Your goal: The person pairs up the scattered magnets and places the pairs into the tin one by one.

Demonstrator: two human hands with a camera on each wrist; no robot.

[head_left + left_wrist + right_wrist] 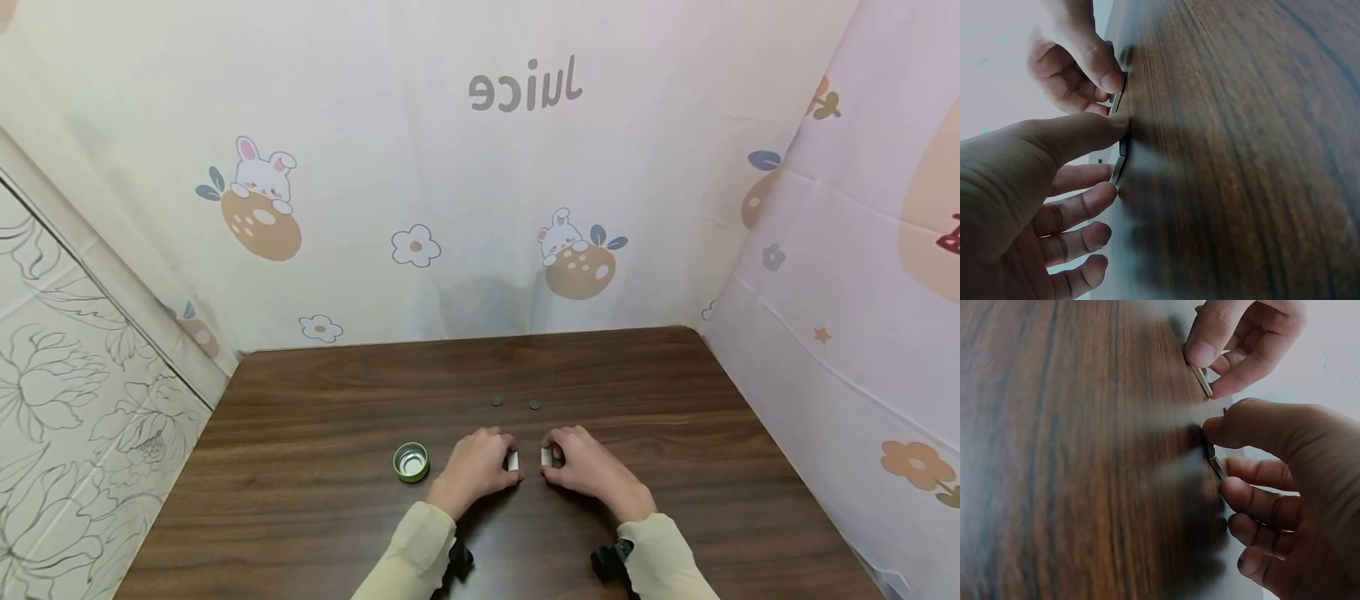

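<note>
Low over the brown table [315, 517], my left hand [478, 465] pinches a small flat pale piece [513, 461] between thumb and fingers. Facing it across a narrow gap, my right hand [588, 465] grips a similar pale piece [547, 457] the same way. In the left wrist view the left hand's piece [1119, 170] shows as a thin, metallic-looking edge close to the wood. The right wrist view shows the right hand's piece [1217, 467] edge-on too, partly covered by thumb and fingers. Exactly what these pieces are I cannot tell.
A small round green-rimmed tin [411, 463], silvery inside, stands left of the left hand. Beyond the hands lie two small dark discs, a left one [497, 402] and a right one [534, 405]. A printed cloth curtain [345, 167] hangs behind the table's far edge.
</note>
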